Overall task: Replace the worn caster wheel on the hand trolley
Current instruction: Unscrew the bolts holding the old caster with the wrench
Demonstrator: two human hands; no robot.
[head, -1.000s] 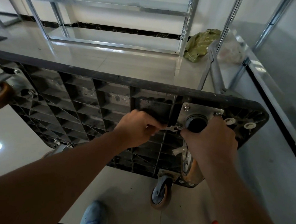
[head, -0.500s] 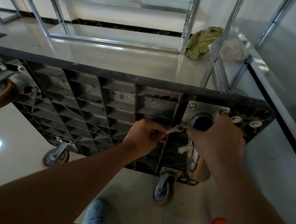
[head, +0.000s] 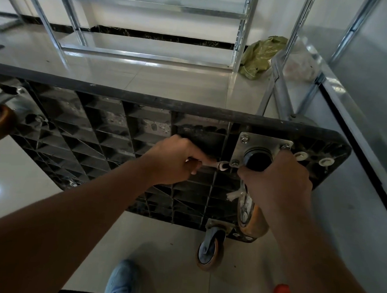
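Wrench (head: 216,165) swung level, probably on bolt (head: 234,164)

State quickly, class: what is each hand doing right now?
Left hand: closed, gripping the wrench.
Right hand: closed, holding the caster below its mounting plate.

bare forearms (head: 75,218), blue shoe (head: 121,280)
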